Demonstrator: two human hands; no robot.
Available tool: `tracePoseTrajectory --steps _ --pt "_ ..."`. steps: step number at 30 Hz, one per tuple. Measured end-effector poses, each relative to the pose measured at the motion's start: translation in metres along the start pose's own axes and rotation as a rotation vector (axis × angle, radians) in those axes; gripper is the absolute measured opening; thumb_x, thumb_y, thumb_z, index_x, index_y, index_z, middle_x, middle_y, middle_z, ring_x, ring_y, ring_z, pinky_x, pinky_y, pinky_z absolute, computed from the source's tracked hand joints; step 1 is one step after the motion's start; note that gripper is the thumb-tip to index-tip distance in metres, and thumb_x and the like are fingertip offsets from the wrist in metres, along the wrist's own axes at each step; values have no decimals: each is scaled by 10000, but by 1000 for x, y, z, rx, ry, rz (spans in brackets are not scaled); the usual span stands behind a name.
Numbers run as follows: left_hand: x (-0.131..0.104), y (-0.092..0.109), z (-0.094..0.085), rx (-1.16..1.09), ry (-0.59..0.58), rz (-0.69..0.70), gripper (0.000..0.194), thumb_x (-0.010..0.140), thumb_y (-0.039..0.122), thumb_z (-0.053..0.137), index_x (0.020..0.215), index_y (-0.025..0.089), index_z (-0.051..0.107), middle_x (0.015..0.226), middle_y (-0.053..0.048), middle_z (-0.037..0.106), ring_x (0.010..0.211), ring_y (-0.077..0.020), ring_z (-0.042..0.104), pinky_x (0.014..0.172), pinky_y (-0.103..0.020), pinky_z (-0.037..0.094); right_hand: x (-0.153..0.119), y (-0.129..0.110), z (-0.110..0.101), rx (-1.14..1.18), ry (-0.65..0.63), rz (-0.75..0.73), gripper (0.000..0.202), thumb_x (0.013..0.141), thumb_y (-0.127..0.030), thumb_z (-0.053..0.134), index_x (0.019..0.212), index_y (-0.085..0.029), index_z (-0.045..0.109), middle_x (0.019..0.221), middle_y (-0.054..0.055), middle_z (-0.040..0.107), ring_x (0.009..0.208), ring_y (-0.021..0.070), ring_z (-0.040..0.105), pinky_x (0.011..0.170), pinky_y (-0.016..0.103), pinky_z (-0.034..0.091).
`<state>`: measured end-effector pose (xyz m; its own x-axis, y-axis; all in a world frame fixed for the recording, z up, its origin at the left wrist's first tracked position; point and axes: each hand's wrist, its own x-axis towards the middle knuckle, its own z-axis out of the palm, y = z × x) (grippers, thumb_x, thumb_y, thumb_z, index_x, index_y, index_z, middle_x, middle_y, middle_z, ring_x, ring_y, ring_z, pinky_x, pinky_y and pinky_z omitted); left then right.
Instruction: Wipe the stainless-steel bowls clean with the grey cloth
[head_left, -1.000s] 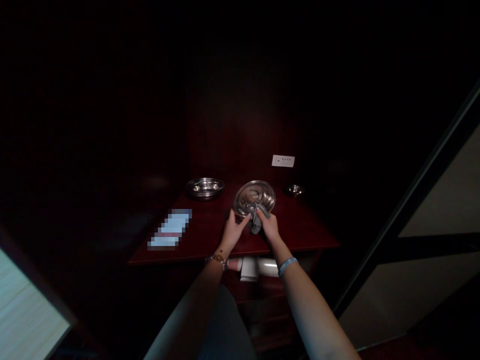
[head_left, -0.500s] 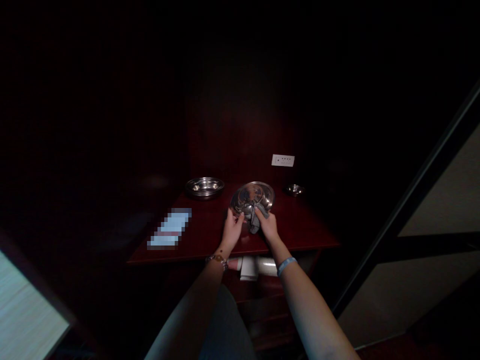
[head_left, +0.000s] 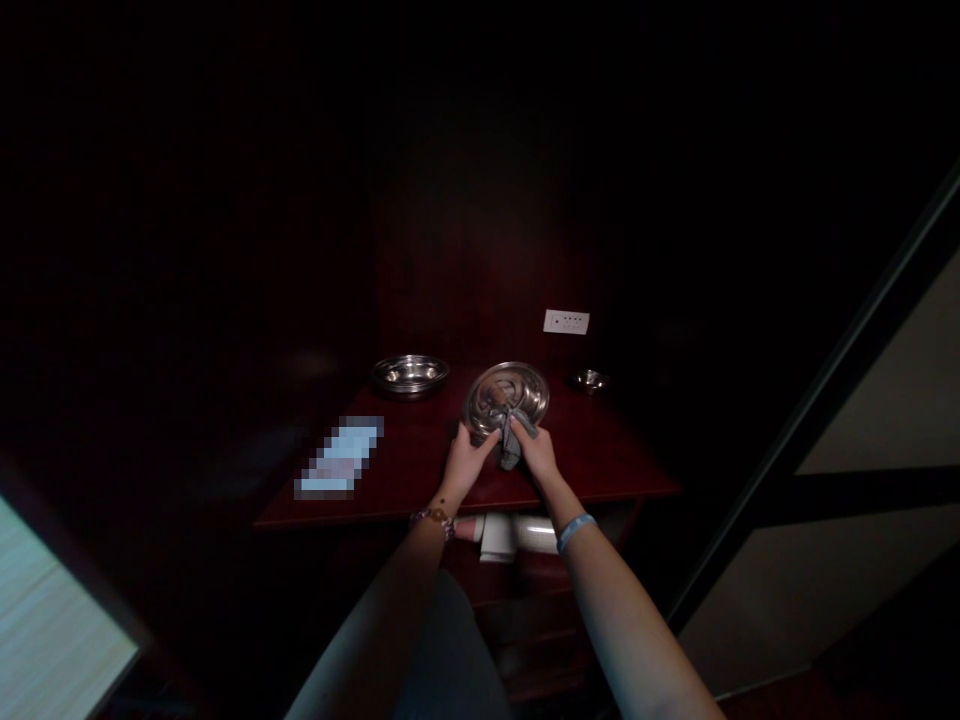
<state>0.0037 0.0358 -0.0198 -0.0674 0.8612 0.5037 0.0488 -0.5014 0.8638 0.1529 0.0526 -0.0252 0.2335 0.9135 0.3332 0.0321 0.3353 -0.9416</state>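
Observation:
A shiny round metal plate [head_left: 514, 385] is held tilted above the dark red tabletop [head_left: 420, 465]. My left hand [head_left: 466, 455] grips its lower left rim, thumb on the inner face. My right hand [head_left: 534, 450] is closed on a grey cloth [head_left: 510, 448], which is bunched against the plate's lower right part and hangs below the rim. The right fingers behind the cloth and plate are hidden. Behind and to the left, more metal plates [head_left: 409, 375] sit in a stack. A small metal bowl [head_left: 590, 381] stands at the back right.
A blurred-out pale blue flat item [head_left: 341, 458] lies on the table's left side. Above the table's back edge is a white socket panel [head_left: 566, 322]. Under the tabletop, a shelf holds a white box-like item [head_left: 498, 538] and a pale cylinder [head_left: 535, 533].
The plate has turned slightly in my hands. My left thumb has shifted right, closer to the cloth. Everything else on the table stays put.

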Motion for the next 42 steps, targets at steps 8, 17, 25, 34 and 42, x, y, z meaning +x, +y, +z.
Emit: tracePoseTrajectory --steps 8,17,25,34,42 --pt "3 -5 4 -12 -4 42 481 790 300 665 1233 171 530 1257 -126 645 1185 -212 601 1074 -385 409 -2 -4 0 6 -65 12 457 727 -564 704 910 -150 761 878 69 773 837 231 709 790 316 545" --pt "0 11 2 -113 95 123 747 836 210 598 1505 251 269 1450 -97 498 1327 -202 492 1130 -367 368 -2 -6 3 37 15 -7 444 724 -542 713 929 -151 753 948 83 770 883 239 711 801 318 540" --pt "0 2 2 -37 48 42 602 852 376 617 1387 171 431 1293 -135 620 1159 -216 616 1033 -375 459 0 -2 0 60 12 10 431 715 -534 721 897 -144 748 934 96 769 870 245 712 809 329 540" --pt "2 -5 5 -12 -33 67 488 823 324 637 1269 162 523 1248 -131 649 1214 -230 580 1102 -404 379 -4 -8 0 30 -84 22 458 715 -566 715 902 -150 762 913 78 771 877 243 705 812 322 539" --pt "3 -1 4 -108 81 126 689 841 260 607 1473 220 333 1460 -119 487 1353 -223 462 1163 -396 320 -4 -7 3 0 -1 -11 435 715 -564 712 867 -158 753 870 71 769 797 221 700 727 294 532"
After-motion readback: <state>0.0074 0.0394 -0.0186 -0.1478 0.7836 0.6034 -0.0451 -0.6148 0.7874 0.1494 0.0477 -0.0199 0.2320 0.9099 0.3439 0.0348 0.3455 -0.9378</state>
